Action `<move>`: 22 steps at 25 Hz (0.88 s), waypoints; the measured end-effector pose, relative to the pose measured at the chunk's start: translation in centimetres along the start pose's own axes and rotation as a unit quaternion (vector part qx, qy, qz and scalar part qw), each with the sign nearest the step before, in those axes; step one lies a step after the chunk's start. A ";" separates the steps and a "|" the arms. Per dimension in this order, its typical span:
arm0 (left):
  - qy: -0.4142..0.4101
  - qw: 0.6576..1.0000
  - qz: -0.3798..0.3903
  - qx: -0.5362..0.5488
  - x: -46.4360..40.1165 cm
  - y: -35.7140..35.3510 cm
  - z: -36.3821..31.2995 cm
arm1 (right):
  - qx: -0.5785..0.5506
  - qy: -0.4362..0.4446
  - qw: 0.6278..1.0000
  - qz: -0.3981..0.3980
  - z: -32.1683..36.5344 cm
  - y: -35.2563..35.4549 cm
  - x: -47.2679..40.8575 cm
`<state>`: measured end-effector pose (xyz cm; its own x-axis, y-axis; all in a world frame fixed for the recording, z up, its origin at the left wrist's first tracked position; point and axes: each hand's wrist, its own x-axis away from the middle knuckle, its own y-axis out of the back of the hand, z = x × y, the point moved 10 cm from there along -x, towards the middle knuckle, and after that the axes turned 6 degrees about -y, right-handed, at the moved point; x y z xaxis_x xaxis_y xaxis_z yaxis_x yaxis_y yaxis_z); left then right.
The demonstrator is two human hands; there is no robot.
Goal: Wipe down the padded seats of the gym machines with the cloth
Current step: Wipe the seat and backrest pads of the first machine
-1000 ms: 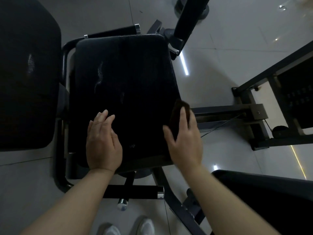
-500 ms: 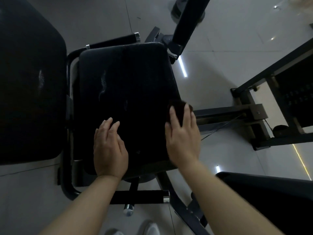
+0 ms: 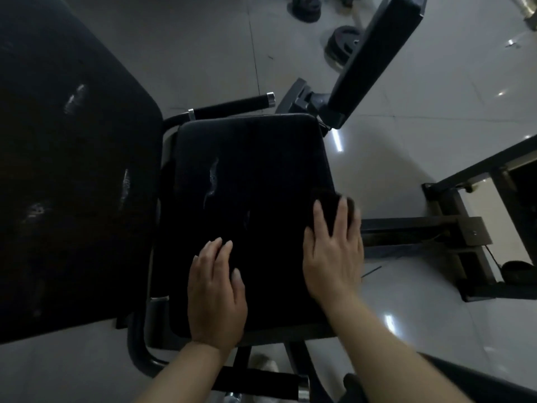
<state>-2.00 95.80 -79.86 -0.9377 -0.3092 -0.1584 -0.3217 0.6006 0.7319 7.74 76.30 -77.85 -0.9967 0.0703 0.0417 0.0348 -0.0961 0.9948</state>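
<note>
Since a second ago the view has tilted up, so the black padded seat (image 3: 247,222) sits lower in the picture and the weight plates (image 3: 344,40) on the far floor have come into sight. The right hand (image 3: 334,257) has shifted a little inward onto the seat's right edge, and the left hand (image 3: 216,292) has kept its place on the near part of the pad.

Nearest, a pale shoe (image 3: 266,365) shows on the grey tiled floor (image 3: 421,315) below the seat, beside a black foam-covered bar (image 3: 255,381) of the frame.

The left hand lies flat on the near-left part of the seat, fingers straight and close together, pressing the pad and holding nothing.

The right hand is spread wide, fingers straight, pressing a dark cloth (image 3: 331,203) down on the seat's right edge, about halfway along it. The cloth shows between and beyond the fingers and hangs slightly over the edge. It is blurred, so its folds cannot be told.

The seat's surface has pale scuffed tears near its middle. To the left stands a larger black pad (image 3: 64,184), worn with pale marks too. At the far edge of the seat a black handle (image 3: 232,106) with a metal end cap juts right. Beyond the far-right corner a slanted black pad (image 3: 377,50) rises. At right is a dark steel machine frame (image 3: 453,228).
</note>
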 end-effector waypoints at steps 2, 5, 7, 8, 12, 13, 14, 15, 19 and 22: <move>-0.003 1.000 0.017 -0.025 -0.6 -0.4 -0.3 | 0.035 0.052 0.998 0.002 1.1 -0.9 6.0; 0.001 1.000 0.000 0.005 -1.9 0.0 0.4 | 0.039 0.173 0.983 0.034 3.1 -1.4 9.7; -0.005 0.999 -0.025 0.039 -2.0 0.2 0.6 | 0.045 0.251 0.966 0.037 5.8 -1.4 6.5; -0.011 0.998 -0.035 0.049 -2.0 0.4 0.6 | 0.044 0.270 0.961 0.031 7.5 -1.0 4.2; 0.006 0.996 -0.048 0.074 -1.7 0.5 1.2 | -0.002 0.216 0.975 0.053 11.2 -1.1 -3.9; 0.009 0.995 -0.055 0.080 -1.7 0.6 1.3 | 0.004 0.229 0.972 0.061 11.3 -1.3 -3.2; 0.010 0.994 -0.067 0.088 -1.6 0.9 1.3 | 0.023 0.264 0.963 0.051 10.8 -1.2 -1.2; 0.013 0.992 -0.080 0.097 -1.4 1.2 1.2 | 0.043 0.316 0.947 0.045 10.0 -1.3 1.9; 0.038 0.987 -0.112 0.108 -1.2 1.9 1.3 | 0.071 0.482 0.868 0.098 6.0 -1.4 12.5; 0.033 0.987 -0.116 0.106 -1.3 1.9 1.5 | 0.060 0.478 0.874 0.065 11.2 -1.7 4.8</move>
<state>-1.55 98.41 -79.25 -0.8269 -0.5001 -0.2572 -0.5540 0.6460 0.5251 3.68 87.87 -78.29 -0.5874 -0.8010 0.1159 0.1027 0.0682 0.9924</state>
